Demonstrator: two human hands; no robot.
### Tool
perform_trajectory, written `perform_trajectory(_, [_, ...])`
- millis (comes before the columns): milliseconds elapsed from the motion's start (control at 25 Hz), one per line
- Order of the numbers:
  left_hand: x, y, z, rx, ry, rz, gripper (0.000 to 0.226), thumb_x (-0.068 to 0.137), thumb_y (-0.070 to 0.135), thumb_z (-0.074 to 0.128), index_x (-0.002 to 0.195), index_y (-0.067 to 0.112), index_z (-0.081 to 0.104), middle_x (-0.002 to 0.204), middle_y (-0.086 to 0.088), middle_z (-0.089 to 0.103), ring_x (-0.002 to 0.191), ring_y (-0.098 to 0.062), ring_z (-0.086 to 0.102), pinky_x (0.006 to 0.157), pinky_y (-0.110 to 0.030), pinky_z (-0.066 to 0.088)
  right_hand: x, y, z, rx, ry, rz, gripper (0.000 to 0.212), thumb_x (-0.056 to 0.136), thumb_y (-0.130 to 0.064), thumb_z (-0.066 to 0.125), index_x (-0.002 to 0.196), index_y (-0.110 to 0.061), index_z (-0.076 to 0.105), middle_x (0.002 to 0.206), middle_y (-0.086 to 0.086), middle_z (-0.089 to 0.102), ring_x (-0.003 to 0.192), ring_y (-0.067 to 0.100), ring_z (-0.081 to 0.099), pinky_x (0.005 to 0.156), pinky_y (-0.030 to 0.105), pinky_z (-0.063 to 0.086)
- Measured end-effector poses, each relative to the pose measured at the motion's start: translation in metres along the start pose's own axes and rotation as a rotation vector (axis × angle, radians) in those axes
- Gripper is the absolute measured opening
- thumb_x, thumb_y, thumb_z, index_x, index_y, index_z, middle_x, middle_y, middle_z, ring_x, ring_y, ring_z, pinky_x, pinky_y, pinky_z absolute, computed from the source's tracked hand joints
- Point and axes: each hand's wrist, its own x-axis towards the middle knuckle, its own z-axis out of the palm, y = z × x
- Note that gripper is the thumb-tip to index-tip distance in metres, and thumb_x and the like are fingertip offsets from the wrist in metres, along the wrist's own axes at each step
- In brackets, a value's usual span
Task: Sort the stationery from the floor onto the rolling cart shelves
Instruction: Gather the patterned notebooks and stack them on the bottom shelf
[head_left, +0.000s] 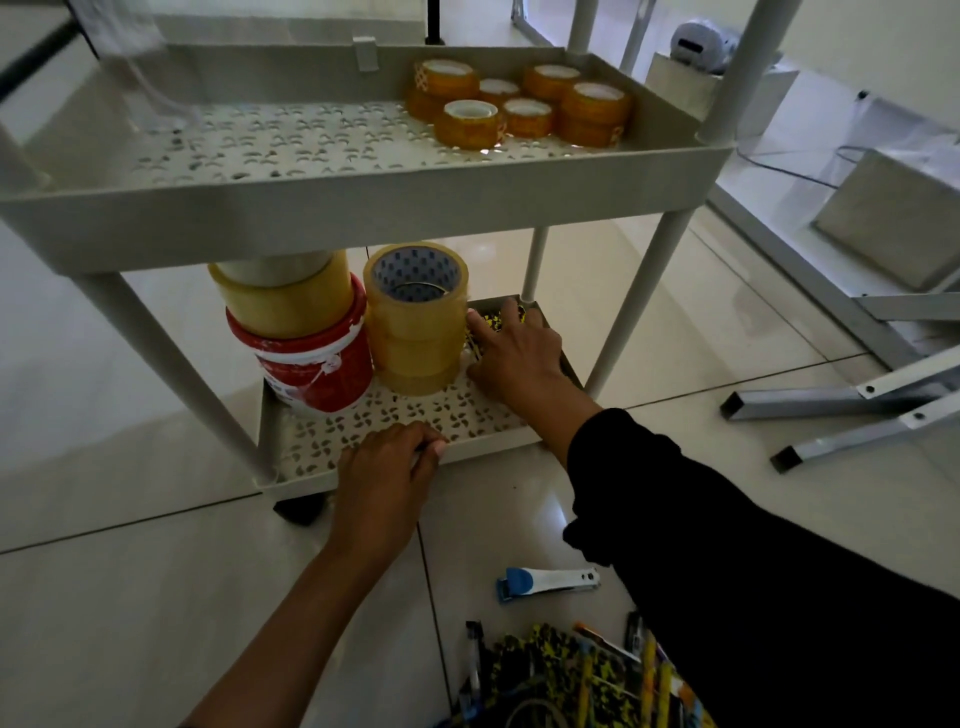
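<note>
Pens and pencils (566, 675) wait on the floor while the right hand (514, 353) sets a yellow-black bundle (485, 325) on the lower shelf (395, 415), fingers spread over it, and the left hand (387, 467) curls on the shelf rim; next, release and fetch more.

Glossy pale tiled floor (130, 571) with thin dark grout lines, reflecting soft light. To the right, grey metal square-tube table legs (857, 395) lie across it beside a pale wall (883, 31).

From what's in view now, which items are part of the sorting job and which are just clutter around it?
Job:
- rolling cart
- small tape rolls on the upper shelf
- big tape rolls on the lower shelf
- patterned pencils under the right hand
- stapler and pens on the floor

Clutter:
- red bucket
- metal frame legs
</note>
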Motion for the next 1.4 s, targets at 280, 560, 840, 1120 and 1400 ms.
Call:
perform_trajectory(280, [0.000,-0.002,0.001,0.007,0.002,0.009,0.038,0.087,0.050,0.037,0.091,0.026,0.067,0.089,0.005,0.070,0.083,-0.019,0.062,0.077,-0.046,0.049,0.009,-0.011,0.003,0.000,0.052,0.047,0.046,0.092,-0.035,0.051,0.137,-0.028,0.041,0.136,0.014,0.031,0.106,0.033,0.054,0.067,0.032,0.036])
perform_trajectory(560, [0.000,-0.004,0.002,0.012,0.008,0.024,0.044,0.087,0.052,0.032,0.092,0.025,0.067,0.089,0.005,0.069,0.083,-0.019,0.062,0.075,-0.047,0.049,0.016,-0.013,0.004,0.069,0.027,0.108,0.041,0.090,-0.042,0.056,0.127,-0.025,0.050,0.136,0.013,0.026,0.103,0.029,0.056,0.066,0.032,0.037])
perform_trajectory(840, [-0.001,-0.002,0.002,0.033,0.011,0.024,0.045,0.088,0.051,0.031,0.092,0.024,0.067,0.086,0.004,0.069,0.080,-0.020,0.061,0.075,-0.045,0.048,0.016,-0.010,0.003,0.010,0.007,0.055,0.037,0.094,-0.038,0.049,0.129,-0.029,0.049,0.136,0.013,0.026,0.104,0.032,0.055,0.069,0.033,0.037])
perform_trajectory(1120, [-0.001,-0.003,0.003,0.064,0.021,0.030,0.043,0.089,0.049,0.032,0.091,0.025,0.067,0.085,0.005,0.069,0.079,-0.020,0.062,0.073,-0.044,0.049,0.017,-0.005,0.000,-0.022,-0.022,0.047,0.041,0.094,-0.044,0.045,0.132,-0.030,0.046,0.139,0.012,0.024,0.107,0.031,0.054,0.071,0.035,0.038])
perform_trajectory(1400, [0.000,-0.002,0.002,0.067,0.010,0.023,0.044,0.088,0.050,0.031,0.092,0.025,0.067,0.087,0.004,0.069,0.081,-0.021,0.062,0.075,-0.043,0.049,0.008,-0.001,0.003,0.099,0.034,0.076,0.048,0.089,-0.035,0.054,0.134,-0.025,0.044,0.148,0.014,0.021,0.109,0.036,0.053,0.069,0.034,0.038])
